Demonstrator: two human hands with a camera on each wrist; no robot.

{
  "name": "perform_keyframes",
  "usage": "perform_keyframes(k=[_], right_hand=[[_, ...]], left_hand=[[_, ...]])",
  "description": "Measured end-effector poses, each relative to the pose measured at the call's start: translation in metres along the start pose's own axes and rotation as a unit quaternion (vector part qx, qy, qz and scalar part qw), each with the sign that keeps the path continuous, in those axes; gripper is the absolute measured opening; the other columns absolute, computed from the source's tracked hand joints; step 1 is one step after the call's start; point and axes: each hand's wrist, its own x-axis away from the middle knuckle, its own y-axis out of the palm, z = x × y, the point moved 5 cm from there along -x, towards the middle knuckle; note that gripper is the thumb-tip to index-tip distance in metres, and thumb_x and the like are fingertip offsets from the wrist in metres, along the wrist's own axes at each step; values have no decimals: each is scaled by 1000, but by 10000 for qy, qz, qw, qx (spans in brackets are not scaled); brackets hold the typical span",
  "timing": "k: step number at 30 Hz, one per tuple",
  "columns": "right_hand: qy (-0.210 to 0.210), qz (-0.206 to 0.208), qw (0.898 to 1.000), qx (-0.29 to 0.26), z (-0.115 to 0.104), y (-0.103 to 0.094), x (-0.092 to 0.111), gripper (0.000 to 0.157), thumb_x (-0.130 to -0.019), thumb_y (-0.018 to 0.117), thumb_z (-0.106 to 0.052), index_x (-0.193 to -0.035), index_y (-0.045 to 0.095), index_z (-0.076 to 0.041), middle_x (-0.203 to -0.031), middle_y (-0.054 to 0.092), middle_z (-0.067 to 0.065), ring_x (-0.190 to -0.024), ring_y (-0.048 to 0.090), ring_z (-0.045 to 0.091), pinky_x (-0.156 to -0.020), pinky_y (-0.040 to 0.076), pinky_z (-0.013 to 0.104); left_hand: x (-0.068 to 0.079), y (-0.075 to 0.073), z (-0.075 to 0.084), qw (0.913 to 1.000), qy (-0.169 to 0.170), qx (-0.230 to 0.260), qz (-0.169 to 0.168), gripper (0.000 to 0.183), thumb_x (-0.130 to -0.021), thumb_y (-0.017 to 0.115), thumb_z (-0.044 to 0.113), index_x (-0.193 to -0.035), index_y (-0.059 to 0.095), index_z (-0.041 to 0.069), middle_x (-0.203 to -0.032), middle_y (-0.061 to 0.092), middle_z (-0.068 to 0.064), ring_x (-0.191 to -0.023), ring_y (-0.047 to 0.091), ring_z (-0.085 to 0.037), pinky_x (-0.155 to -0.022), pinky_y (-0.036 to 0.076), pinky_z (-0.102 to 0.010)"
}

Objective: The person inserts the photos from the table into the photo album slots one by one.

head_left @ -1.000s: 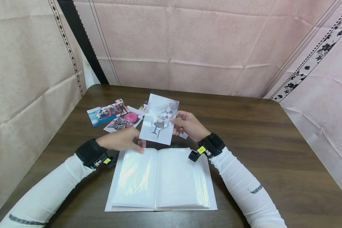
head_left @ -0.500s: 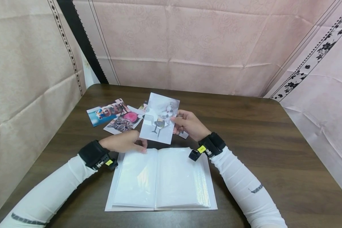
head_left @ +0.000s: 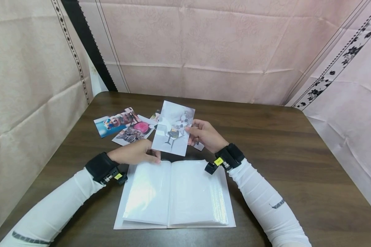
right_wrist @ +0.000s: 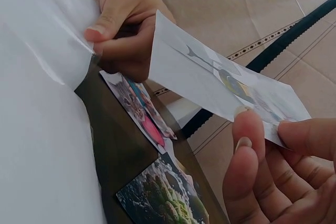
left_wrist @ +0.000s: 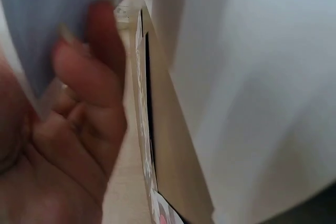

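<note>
My right hand (head_left: 207, 134) pinches a pale photo (head_left: 173, 127) by its right edge, thumb on the front. The print shows a wine glass and soft grey-white shapes, and it is held up tilted beyond the album. An open photo album (head_left: 191, 195) with clear pockets lies in front of me. My left hand (head_left: 133, 152) is at the top edge of its left page (head_left: 146, 195). In the right wrist view, the left thumb and bent index finger pinch that page edge. The photo's lower left corner overlaps the left fingers in the head view.
Beyond the left hand lie loose photos on the brown table (head_left: 266, 164): a blue-edged one (head_left: 114, 122) and a cat with a pink ball (head_left: 134, 132). A photo with green leaves and splashing water (right_wrist: 163, 192) shows in the right wrist view. Cloth curtains (head_left: 222, 51) surround the table.
My left hand has slid slightly right along the page's top edge, and the glare on the left page has shifted. The right hand and its photo have barely moved.
</note>
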Motion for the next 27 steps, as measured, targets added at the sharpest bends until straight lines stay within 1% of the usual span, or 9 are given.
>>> perform_keyframes(k=[2,6,9,11,13,18,20,24,27], right_hand=[[3,26,10000,7,0,-1,0,27,-96,57,-24,-111,52,-3,-77,63,9,-67,60,26,-69,49,39],[-10,76,10000,-13,-1,-2,0,27,-96,57,-24,-111,52,-2,-78,63,9,-66,59,24,-69,51,37],[8,77,10000,-35,-2,-2,0,27,-95,58,-24,-111,52,-3,-79,63,9,-66,59,25,-69,50,37],[24,81,10000,-14,-2,-2,1,27,-95,58,-25,-111,52,-3,-78,63,9,-66,60,26,-70,50,39],[42,89,10000,13,-1,-2,1,27,-95,58,-25,-110,52,-3,-78,62,9,-68,59,28,-72,50,42],[56,127,9999,85,1,-4,0,29,-95,59,-28,-108,52,-3,-78,60,10,-75,57,41,-75,49,46],[61,125,9999,72,2,-4,0,29,-95,59,-28,-109,53,-3,-79,61,10,-76,56,42,-75,49,46],[79,97,9999,47,3,-4,-1,30,-95,59,-28,-111,53,-3,-79,62,10,-73,58,36,-73,49,42],[66,97,9999,60,3,-4,-1,29,-95,59,-27,-110,52,-3,-79,62,10,-74,57,40,-72,50,41]], left_hand=[[-1,0,0,10000,42,59,53,14,-89,65,29,-96,71,19,-91,65,1,-85,59,-15,-80,49,-31],[-2,-1,-2,9999,-67,93,83,17,-87,67,32,-98,74,21,-93,68,3,-85,60,-15,-78,49,-30],[-2,-1,-2,9998,-147,102,70,21,-87,67,34,-101,75,21,-96,69,4,-84,60,-14,-75,48,-28],[-1,-1,-2,9998,-134,106,66,22,-86,68,34,-103,75,21,-98,69,4,-84,60,-15,-73,48,-27],[-1,-1,-2,9999,-134,84,71,23,-86,68,34,-104,75,21,-96,69,4,-81,59,-15,-68,46,-26],[1,-2,-2,9998,-168,-54,57,25,-84,69,37,-105,75,24,-87,68,6,-77,58,-16,-62,43,-26],[1,-2,-2,9998,-161,-77,50,26,-83,70,38,-105,75,25,-84,67,7,-76,58,-16,-61,42,-26],[0,-1,-2,9999,-151,-57,8,26,-82,71,39,-105,76,26,-81,66,6,-76,58,-16,-59,42,-27],[0,-1,-2,9999,-160,-42,-52,28,-83,71,39,-106,75,24,-81,67,6,-78,60,-16,-58,41,-26]])
